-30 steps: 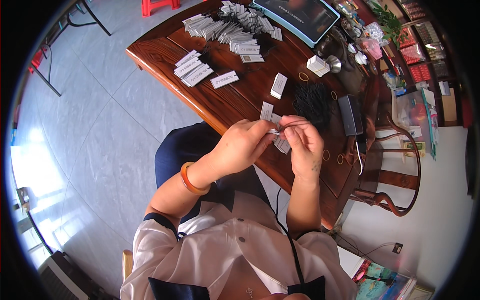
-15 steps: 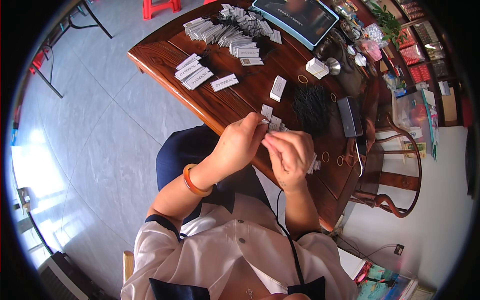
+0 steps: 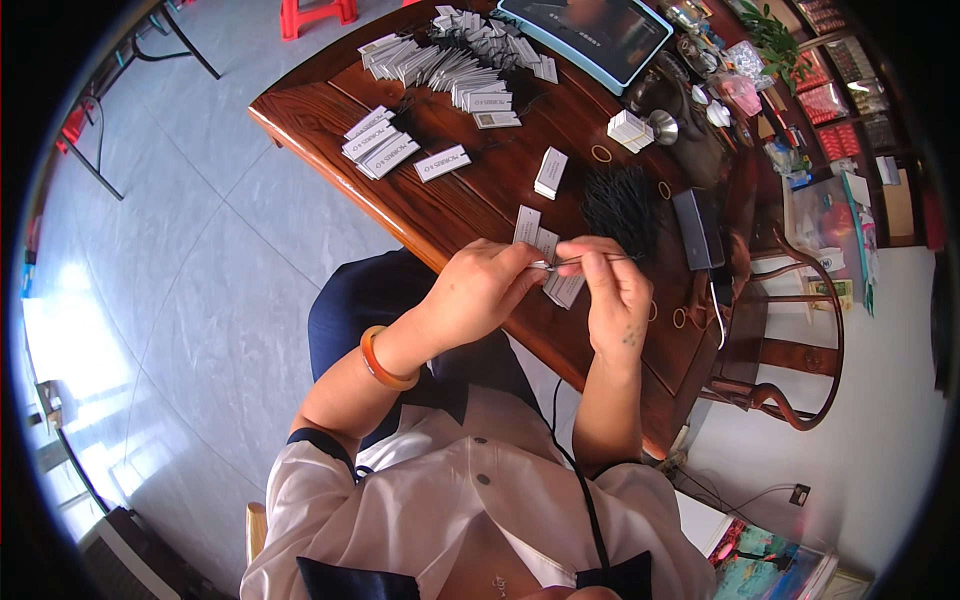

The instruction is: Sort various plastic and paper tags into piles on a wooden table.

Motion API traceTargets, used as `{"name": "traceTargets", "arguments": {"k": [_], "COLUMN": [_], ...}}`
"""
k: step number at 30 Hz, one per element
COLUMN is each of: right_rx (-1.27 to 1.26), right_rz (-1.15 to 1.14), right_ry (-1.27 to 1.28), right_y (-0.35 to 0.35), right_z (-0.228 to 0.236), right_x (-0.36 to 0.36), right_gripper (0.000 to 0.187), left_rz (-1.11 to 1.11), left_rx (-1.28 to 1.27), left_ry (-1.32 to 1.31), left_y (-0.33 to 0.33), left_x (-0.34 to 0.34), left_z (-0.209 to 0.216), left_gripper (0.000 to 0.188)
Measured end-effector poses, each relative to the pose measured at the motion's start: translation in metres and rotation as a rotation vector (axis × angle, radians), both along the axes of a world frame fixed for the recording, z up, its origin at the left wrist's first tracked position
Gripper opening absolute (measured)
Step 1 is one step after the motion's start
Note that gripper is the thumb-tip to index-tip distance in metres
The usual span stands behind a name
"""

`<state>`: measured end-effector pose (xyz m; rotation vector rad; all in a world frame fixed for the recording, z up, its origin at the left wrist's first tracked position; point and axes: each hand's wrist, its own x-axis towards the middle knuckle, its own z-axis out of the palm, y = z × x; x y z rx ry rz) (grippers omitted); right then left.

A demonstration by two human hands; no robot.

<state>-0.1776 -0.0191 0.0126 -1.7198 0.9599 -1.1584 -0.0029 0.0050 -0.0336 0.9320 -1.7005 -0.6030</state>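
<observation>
Over the table's near edge, my left hand [image 3: 482,288], with an orange bangle on its wrist, pinches a small white hang tag [image 3: 541,265] seen nearly edge-on. Close beside it, my right hand [image 3: 617,305] closes thumb and fingers on a thin black cord [image 3: 568,262] that runs to the tag. Below the fingers lie several loose white tags [image 3: 527,226], partly covered by my hands. A bundle of black cords [image 3: 617,208] rests just beyond my right hand. Further off stands a small stack of tags [image 3: 551,172].
A large heap of corded tags [image 3: 440,75] covers the far left of the wooden table [image 3: 330,95]. Nearer are a tag stack [image 3: 380,148] and a single tag [image 3: 442,163]. A blue-framed tablet [image 3: 600,40], white card stack [image 3: 630,130], dark box [image 3: 697,228] and rubber bands [image 3: 601,153] lie around.
My right hand has turned more upright and moved slightly right, the cord now showing between its fingers. My left hand has lowered a little, and more loose tags show beneath.
</observation>
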Motion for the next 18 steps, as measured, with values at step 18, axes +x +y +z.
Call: {"name": "traceTargets", "arguments": {"k": [18], "right_rx": [-0.114], "right_rz": [-0.021], "right_ry": [-0.014], "right_y": [0.015], "right_z": [0.008], "right_x": [0.012], "right_gripper": [0.011], "left_rz": [-0.549], "left_rx": [0.787], "left_ry": [0.872], "left_y": [0.010], "left_x": [0.008], "left_z": [0.018], "left_gripper": [0.020]}}
